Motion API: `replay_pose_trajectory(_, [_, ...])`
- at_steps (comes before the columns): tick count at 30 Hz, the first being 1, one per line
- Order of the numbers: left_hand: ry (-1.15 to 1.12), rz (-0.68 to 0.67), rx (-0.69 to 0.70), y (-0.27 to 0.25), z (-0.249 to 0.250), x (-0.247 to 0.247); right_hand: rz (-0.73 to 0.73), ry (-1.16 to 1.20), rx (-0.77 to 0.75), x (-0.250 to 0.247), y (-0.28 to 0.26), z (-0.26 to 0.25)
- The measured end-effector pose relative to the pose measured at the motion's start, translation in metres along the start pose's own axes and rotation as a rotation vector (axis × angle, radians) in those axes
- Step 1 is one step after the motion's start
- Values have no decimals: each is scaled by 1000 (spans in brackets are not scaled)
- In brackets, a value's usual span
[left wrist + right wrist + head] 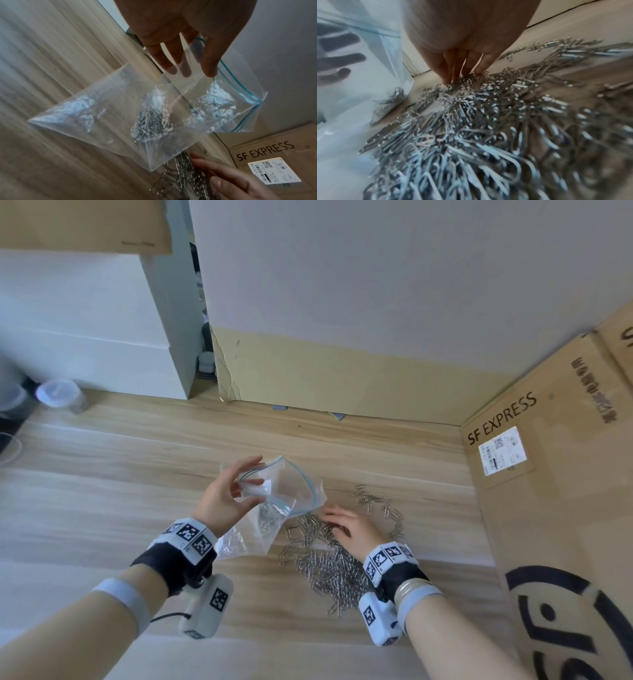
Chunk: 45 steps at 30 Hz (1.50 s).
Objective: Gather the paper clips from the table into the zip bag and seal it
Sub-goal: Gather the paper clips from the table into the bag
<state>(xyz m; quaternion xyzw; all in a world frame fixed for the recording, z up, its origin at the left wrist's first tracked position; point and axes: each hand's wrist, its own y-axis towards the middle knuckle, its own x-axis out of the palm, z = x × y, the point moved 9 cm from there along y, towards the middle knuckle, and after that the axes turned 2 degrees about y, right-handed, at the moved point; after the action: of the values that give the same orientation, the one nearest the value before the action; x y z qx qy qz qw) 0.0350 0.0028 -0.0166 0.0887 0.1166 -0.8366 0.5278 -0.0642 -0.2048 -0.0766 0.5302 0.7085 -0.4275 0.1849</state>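
Early stage: my left hand (224, 501) pinches the zip bag (274, 508) open above the desk (102, 474), few clips inside; my right hand (352, 529), fingers extended, rests on the paper clips (329, 570), most ungathered; sealing remains.

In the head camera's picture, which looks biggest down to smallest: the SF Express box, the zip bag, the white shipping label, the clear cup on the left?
1. SF Express box, though it sits nearest
2. Zip bag
3. White shipping label and clear cup: too alike to rank
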Motion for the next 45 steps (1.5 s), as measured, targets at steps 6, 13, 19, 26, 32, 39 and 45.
replay_pose_trajectory(6, [30, -4, 7, -2, 0, 3, -64, -233, 194, -3, -32, 36])
replay_pose_trajectory(13, [37, 10, 11, -1, -5, 3, -221, -489, 143, 47, -55, 48])
replay_pose_trajectory(19, [56, 13, 12, -3, -9, 4, -173, -401, 148, 42, -43, 39])
replay_pose_trajectory(26, [63, 16, 19, -4, -12, 3, -59, -298, 55, 26, -30, 20])
replay_pose_trajectory(32, [57, 29, 39, -5, -6, 3, 15, -155, -8, 20, -20, 6])
replay_pose_trajectory(39, [12, 24, 25, -4, -8, 3, 90, -67, 3, 3, -10, 2])
replay_pose_trajectory(45, [23, 11, 35, -3, -5, 3, 122, 14, 35, -16, -11, -8])
